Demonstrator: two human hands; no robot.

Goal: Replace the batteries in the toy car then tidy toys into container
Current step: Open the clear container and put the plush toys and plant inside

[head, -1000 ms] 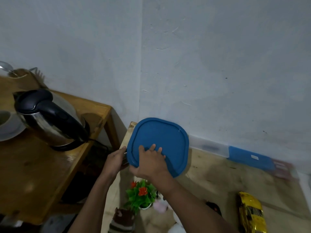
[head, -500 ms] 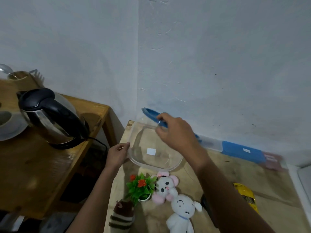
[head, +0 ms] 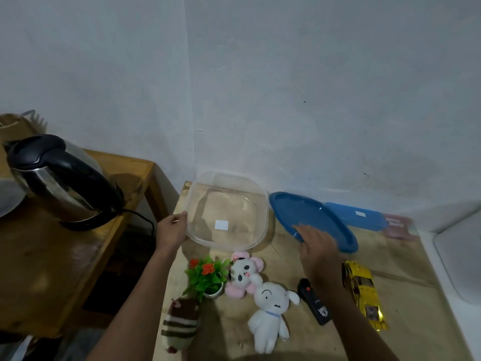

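A clear plastic container (head: 263,204) stands open at the back left of the low wooden table (head: 390,259). My left hand (head: 171,230) grips its left rim. Its blue lid (head: 312,217) lies tilted to the right of it, and the straight fingers of my right hand (head: 317,251) touch the lid's front edge. The gold toy car (head: 363,290) lies at the right. A black remote (head: 313,304) sits beside my right forearm. In front of the container are a pink-eared plush (head: 243,276), a white plush (head: 270,313), a small potted plant (head: 205,276) and a striped plush (head: 181,324).
A steel and black kettle (head: 59,178) with its cord stands on a higher wooden table (head: 52,256) at the left. A blue-lidded box (head: 354,214) lies against the wall behind the lid. A white surface (head: 460,256) borders the table at the right.
My right hand lifted the blue lid off the container, carried it to the right and set it down there. My left hand stayed on the container's left rim.
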